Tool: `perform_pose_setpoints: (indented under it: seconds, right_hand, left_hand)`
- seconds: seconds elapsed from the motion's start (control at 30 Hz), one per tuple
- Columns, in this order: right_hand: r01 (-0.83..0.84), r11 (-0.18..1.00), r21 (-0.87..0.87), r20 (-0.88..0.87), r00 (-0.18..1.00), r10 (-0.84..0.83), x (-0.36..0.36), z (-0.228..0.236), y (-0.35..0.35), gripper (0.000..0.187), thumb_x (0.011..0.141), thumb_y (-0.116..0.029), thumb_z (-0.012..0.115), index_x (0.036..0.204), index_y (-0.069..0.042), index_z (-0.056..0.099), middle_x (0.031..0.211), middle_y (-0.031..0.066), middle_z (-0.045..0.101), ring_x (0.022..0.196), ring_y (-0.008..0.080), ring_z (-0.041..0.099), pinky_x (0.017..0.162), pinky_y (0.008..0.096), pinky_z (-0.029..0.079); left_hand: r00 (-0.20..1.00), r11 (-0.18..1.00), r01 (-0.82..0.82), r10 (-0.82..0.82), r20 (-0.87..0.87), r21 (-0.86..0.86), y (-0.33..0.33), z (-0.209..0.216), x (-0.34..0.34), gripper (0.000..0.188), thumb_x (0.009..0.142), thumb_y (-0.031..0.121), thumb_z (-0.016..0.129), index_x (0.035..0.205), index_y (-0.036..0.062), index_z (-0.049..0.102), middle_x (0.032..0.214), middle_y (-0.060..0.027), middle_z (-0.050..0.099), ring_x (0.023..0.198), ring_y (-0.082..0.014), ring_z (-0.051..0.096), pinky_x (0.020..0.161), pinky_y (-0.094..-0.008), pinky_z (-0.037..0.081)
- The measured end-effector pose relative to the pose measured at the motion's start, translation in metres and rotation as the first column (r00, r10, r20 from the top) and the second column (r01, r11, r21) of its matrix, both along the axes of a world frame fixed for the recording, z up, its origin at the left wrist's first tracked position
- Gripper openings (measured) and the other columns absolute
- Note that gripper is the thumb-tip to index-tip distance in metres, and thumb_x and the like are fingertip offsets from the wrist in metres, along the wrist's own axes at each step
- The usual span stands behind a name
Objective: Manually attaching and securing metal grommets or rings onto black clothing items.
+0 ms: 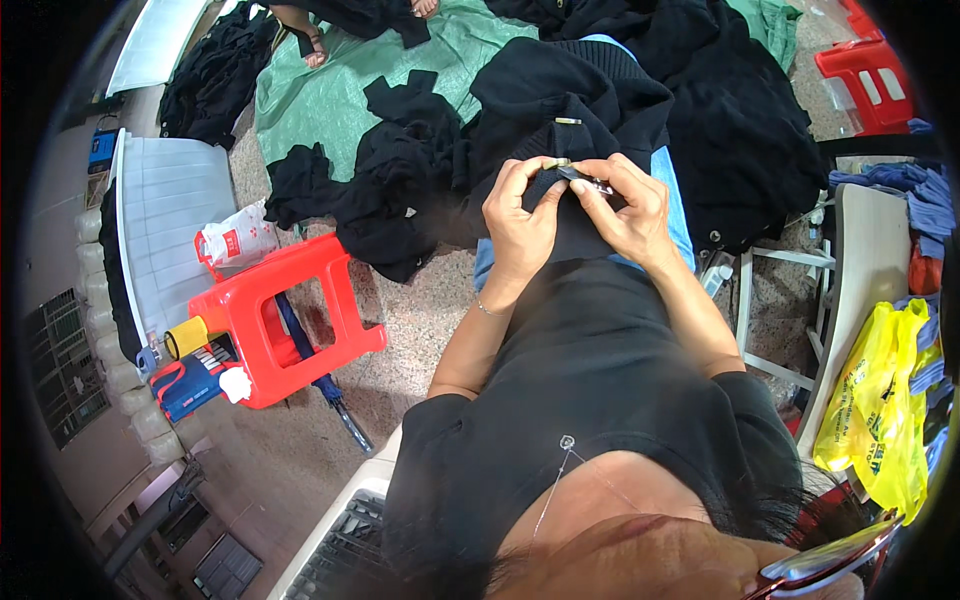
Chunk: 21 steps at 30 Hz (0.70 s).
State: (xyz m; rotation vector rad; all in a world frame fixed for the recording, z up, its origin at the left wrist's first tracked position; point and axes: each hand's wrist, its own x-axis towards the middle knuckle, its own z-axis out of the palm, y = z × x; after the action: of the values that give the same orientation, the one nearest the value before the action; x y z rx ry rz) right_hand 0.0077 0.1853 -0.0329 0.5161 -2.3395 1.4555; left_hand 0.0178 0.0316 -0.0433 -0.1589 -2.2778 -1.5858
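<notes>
A black knit garment (545, 90) with a ribbed edge lies bunched over my lap, on blue cloth. A gold-coloured button or metal piece (568, 121) shows on it just beyond my fingers. My left hand (522, 228) is closed, pinching the garment between thumb and fingertips beside a second small gold-coloured piece (563, 161). In the fingers of my right hand (637, 212) is a small pointed metal tool (578, 175), its tip against the cloth at that piece. Its exact kind is too small to tell. The two hands' fingertips nearly meet.
Black garments (400, 150) lie in heaps ahead on a green sheet (310, 105). Another person's foot (315, 48) is at the far edge. On the left are a red plastic stool (350, 290) and a white tub (180, 190); a yellow bag (875, 410) hangs at the right.
</notes>
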Motion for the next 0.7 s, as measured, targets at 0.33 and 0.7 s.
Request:
perform_pose_setpoints:
  seconds: [0.33,0.7]
  right_hand:
    - [0.021,0.999,0.041,0.026,0.999,-0.022,0.0013,-0.0034,-0.0001,0.013,0.082,-0.009,0.075,0.092,-0.002,0.071,0.075,0.0060,0.066,0.056,0.0143,0.062,0.050,0.0256,0.045]
    - [-0.010,1.000,0.016,0.055,0.998,0.009,0.0027,0.0010,0.0006,0.013,0.082,-0.003,0.073,0.094,0.001,0.070,0.076,0.0083,0.064,0.061,0.0143,0.060,0.054,0.0247,0.044]
  left_hand:
    - [1.000,1.000,0.013,-0.013,-0.002,0.015,-0.0002,-0.0024,-0.0002,0.024,0.077,-0.007,0.073,0.099,-0.0010,0.065,0.088,-0.0097,0.064,0.080,-0.0227,0.067,0.073,-0.0299,0.052]
    - [1.000,1.000,-0.007,0.007,-0.012,0.015,0.0007,-0.0012,0.0001,0.024,0.076,-0.008,0.072,0.098,-0.0006,0.065,0.087,-0.0099,0.064,0.080,-0.0235,0.067,0.073,-0.0303,0.052]
